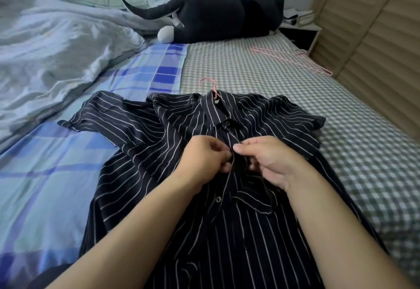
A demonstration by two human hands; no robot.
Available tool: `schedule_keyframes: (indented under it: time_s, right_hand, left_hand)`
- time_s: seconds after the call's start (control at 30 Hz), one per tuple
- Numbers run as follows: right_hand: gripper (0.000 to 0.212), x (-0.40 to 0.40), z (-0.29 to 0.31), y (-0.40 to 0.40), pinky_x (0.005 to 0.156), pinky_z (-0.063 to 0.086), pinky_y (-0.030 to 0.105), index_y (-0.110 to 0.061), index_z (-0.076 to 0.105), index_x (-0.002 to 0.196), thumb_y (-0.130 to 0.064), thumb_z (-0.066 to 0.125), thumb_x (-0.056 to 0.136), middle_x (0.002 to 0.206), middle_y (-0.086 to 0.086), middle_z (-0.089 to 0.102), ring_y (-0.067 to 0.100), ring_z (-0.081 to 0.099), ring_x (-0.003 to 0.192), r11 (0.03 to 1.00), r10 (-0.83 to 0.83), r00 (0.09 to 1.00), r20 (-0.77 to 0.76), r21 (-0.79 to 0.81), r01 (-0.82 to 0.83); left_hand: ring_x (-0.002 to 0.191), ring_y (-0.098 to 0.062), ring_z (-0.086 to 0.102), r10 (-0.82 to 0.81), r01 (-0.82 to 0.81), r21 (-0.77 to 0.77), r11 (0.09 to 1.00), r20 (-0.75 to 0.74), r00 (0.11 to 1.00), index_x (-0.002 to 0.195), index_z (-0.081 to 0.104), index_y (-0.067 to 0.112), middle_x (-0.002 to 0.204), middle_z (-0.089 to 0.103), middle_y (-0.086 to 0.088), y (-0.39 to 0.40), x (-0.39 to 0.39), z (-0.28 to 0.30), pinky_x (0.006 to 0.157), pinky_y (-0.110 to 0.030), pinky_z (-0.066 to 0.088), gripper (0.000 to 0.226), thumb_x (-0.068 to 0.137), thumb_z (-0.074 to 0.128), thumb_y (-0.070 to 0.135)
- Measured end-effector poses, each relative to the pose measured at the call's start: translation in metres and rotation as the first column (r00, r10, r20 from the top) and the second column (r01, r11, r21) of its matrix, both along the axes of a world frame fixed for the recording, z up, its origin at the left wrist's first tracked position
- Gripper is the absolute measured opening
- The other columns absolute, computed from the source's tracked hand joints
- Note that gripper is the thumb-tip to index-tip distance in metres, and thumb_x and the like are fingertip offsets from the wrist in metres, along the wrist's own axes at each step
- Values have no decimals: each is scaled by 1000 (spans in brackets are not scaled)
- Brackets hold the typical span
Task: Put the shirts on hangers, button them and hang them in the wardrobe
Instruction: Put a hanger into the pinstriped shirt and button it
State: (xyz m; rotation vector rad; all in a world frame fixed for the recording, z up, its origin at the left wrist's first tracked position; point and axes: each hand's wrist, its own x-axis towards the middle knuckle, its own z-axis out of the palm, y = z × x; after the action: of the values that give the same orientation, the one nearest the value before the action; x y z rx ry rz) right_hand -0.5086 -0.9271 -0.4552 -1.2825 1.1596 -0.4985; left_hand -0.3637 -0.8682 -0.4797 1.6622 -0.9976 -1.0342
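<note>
A dark shirt with thin white stripes (145, 134) lies face up on the bed, its collar pointing away from me. A pink hanger (208, 84) sits inside it, only the hook showing above the collar. The top collar button is closed. My left hand (204, 155) pinches the left edge of the front placket just below the collar. My right hand (270, 161) pinches the right edge opposite it, fingertips almost meeting. A lower button (218, 199) shows unfastened below my hands.
Spare pink hangers (293, 58) lie on the checked sheet (354, 143) at the right. A slatted wardrobe door (375, 38) runs along the right side. A dark plush cat (218, 16) lies at the far end; a rumpled grey duvet (56, 45) covers the left.
</note>
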Motion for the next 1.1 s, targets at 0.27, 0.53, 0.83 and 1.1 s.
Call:
schedule_keyframes:
  time_s: [0.27, 0.53, 0.83, 1.1]
  right_hand:
    - [4, 8, -6, 7, 63, 57, 25, -7, 72, 89, -4, 75, 87, 80, 4, 68, 10, 59, 67, 989, -147, 989, 34, -1, 147]
    - [2, 4, -2, 6, 58, 55, 22, -7, 74, 89, -5, 73, 89, 69, 1, 71, 9, 65, 63, 996, -82, 996, 26, 45, 81]
    - [11, -5, 5, 2, 67, 61, 25, -1, 65, 105, 1, 56, 99, 86, 13, 76, 17, 71, 73, 987, 84, 994, 63, 130, -91]
    - [15, 9, -2, 11, 48, 49, 20, -8, 66, 84, -1, 58, 93, 71, 7, 73, 11, 66, 58, 996, 35, 994, -103, -79, -43]
  left_hand:
    - [61, -17, 68, 42, -33, 33, 999, -331, 943, 90, 69, -2, 76, 67, -14, 2, 3, -2, 63, -25, 62, 6, 92, 67, -7]
    - [58, -14, 67, 30, -25, 17, 1000, -377, 926, 88, 68, -1, 69, 68, -10, 2, 7, -2, 59, -23, 61, 6, 91, 69, -6]
    - [55, -13, 64, 25, -34, -31, 999, -263, 964, 92, 68, -1, 64, 67, -8, 3, 4, -8, 52, -20, 53, 6, 92, 67, -7]
    - [67, -16, 70, 86, -95, -71, 993, -125, 988, 93, 76, 10, 79, 76, -11, 4, -2, -13, 62, -24, 55, 7, 92, 71, 4]
